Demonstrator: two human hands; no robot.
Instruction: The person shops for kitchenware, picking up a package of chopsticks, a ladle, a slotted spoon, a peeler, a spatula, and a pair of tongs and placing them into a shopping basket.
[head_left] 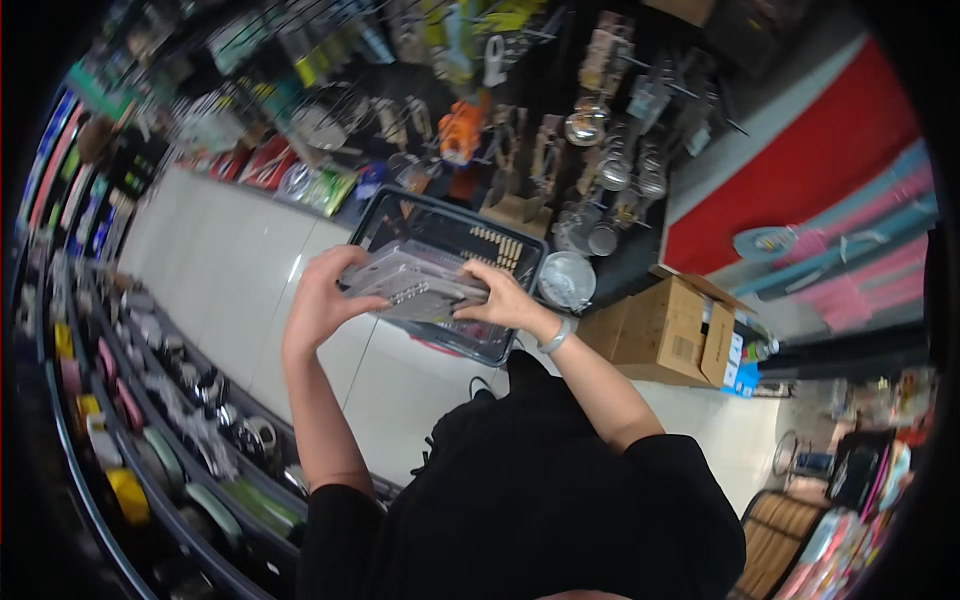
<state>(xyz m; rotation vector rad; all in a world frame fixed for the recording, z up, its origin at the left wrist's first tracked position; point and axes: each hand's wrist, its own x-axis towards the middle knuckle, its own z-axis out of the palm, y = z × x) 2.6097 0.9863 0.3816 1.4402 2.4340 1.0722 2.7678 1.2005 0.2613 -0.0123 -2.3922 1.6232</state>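
Observation:
Between my hands is a stack of flat, clear plastic packs (415, 280), tilted, with a row of small dark marks along one face; their contents are too blurred to name. My left hand (332, 300) grips the stack's left end, thumb in front and fingers behind. At the right end my right hand (503, 298) pinches the packs, with a pale band on that wrist. Directly beneath sits a dark plastic shopping basket (370, 228), partly hidden by the packs and my hands. Beige slots or pieces show on its far right side.
Hanging goods, including an orange item (460, 132) and metal strainers (587, 122), fill the rack ahead. A round metal item (567, 281) stands right of the basket. Cardboard boxes (650, 335) are farther right. A curved shelf of kitchenware (185, 400) runs along the left, beside tiled floor (225, 235).

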